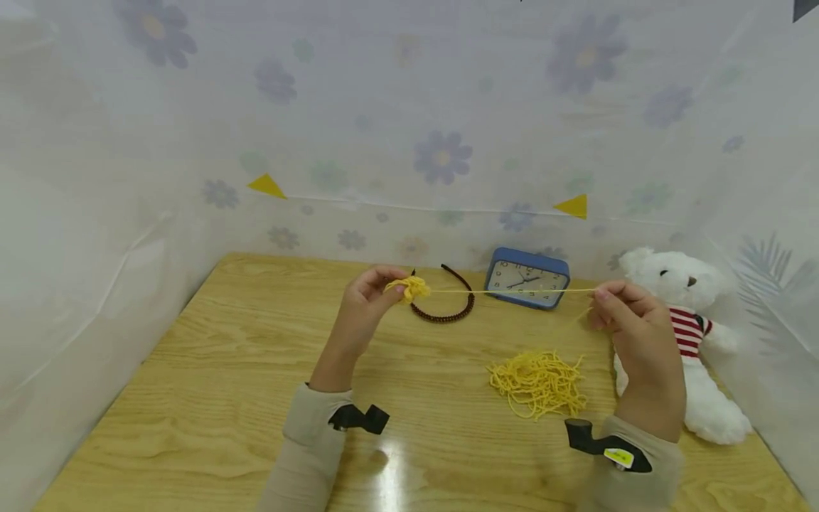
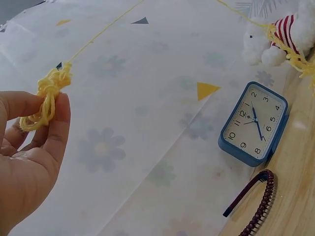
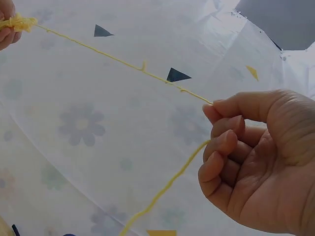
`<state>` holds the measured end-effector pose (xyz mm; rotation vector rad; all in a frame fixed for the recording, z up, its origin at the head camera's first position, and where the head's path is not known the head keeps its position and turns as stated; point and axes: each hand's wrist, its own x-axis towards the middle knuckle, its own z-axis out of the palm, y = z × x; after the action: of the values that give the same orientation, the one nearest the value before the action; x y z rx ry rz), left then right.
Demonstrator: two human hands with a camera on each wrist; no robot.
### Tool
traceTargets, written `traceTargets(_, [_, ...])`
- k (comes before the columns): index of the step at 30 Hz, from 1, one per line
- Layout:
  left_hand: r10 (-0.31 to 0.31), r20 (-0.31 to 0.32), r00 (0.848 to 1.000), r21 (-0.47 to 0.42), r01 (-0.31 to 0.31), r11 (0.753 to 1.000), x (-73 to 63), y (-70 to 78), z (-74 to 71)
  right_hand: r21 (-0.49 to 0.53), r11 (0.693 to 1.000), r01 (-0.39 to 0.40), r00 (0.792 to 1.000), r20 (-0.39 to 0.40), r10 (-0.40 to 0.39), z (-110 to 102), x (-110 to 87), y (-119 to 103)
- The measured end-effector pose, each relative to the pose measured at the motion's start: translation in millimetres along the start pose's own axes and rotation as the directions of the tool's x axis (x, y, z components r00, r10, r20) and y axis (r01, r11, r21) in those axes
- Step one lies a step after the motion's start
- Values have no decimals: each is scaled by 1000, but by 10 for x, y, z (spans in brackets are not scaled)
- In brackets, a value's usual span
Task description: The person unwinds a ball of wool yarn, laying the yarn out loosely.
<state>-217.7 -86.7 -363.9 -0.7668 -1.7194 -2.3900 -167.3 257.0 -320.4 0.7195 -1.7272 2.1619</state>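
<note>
My left hand (image 1: 361,313) pinches a small looped bundle of yellow yarn (image 2: 49,93) between thumb and fingers. From that bundle a single strand (image 3: 98,50) runs taut across to my right hand (image 1: 640,341). In the right wrist view, the right thumb and fingers pinch the strand, and its loose part (image 3: 172,178) hangs down from the curled fingers. Below the right hand in the head view, a tangled pile of yellow yarn (image 1: 537,384) lies on the wooden table (image 1: 211,398). Both hands are raised above the tabletop.
Behind the strand stands a blue alarm clock (image 1: 527,277). A dark beaded headband (image 1: 443,318) lies left of it, and a white teddy bear (image 1: 687,348) in a red-striped shirt leans at the right. A flower-patterned sheet (image 1: 384,107) encloses the table's back and sides.
</note>
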Motion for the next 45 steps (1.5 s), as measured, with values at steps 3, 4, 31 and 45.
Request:
traceTargets(3, [12, 2, 1000, 5, -12, 1000, -5, 8, -5, 112, 993, 48, 992, -121, -34, -1, 7, -19])
traceTargets(4, [10, -6, 1000, 6, -10, 1000, -5, 11, -7, 173, 983, 65, 988, -150, -39, -6, 11, -27])
traceTargets(31, [38, -11, 999, -20, -38, 999, 7, 29, -14, 17, 990, -142, 972, -187, 143, -221, 21, 55])
traceTargets(45, [-34, 102, 994, 1, 34, 999, -36, -61, 176, -736, 581, -347, 770, 130, 624, 132, 191, 465])
